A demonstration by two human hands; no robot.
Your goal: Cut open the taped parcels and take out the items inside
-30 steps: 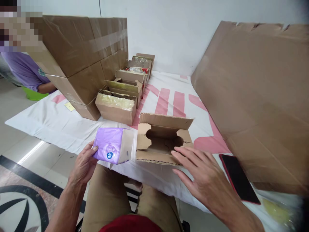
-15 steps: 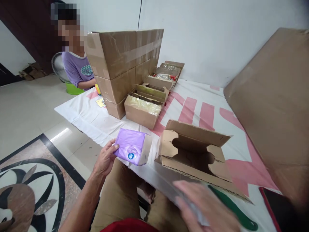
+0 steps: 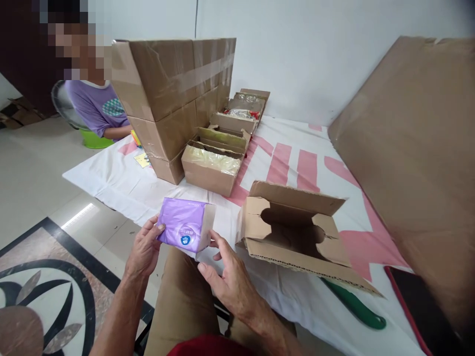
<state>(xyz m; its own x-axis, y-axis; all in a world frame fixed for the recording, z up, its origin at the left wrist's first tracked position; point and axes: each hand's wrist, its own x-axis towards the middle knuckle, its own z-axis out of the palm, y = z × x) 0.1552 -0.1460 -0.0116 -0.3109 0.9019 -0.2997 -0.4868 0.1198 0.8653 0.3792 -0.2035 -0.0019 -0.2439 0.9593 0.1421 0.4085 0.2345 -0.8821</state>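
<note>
Head view, near the lower middle of the frame: the left hand (image 3: 143, 249) pinches the purple tissue pack (image 3: 182, 230) at its left end, thumb on top, while the right hand (image 3: 226, 277) touches its right end with fingers spread, so the pack hangs over the edge of the white cloth (image 3: 122, 183) and could, I judge, slip to the floor if either grip loosens. Just right of it the open carton (image 3: 293, 230) leaves little room, with the phone (image 3: 426, 306) and green handle (image 3: 352, 306) beyond, while the packed boxes (image 3: 213, 165) and big cartons (image 3: 174, 94) crowd the upper left.
</note>
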